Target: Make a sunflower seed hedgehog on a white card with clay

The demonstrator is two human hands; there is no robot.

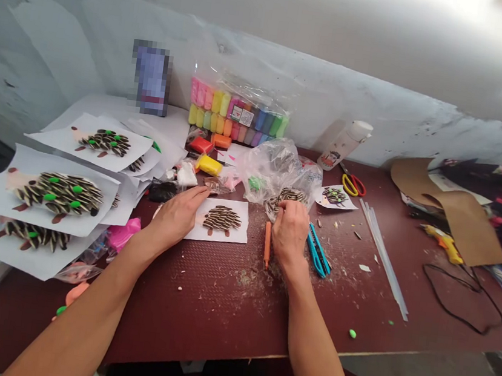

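Note:
A small white card [237,230] lies on the dark red table, bearing a hedgehog shape covered in striped sunflower seeds [222,218]. My left hand [180,213] rests over the card's left end, fingers stretched out. To the right, my right hand [290,229] is at the near edge of a clear plastic bag [272,163] with a heap of striped seeds [291,196]. Its fingers are bent together at the seeds; what they hold, if anything, is hidden. An orange stick [267,245] lies just left of that hand, and a blue cutter [317,251] just right.
Hedgehog sheets [97,209] are stacked at the left. Behind are coloured clay packs [236,116] and a white bottle [345,145]. Scissors [353,184], clear glue sticks [383,262] and a yellow glue gun [448,244] with a looping cord lie right.

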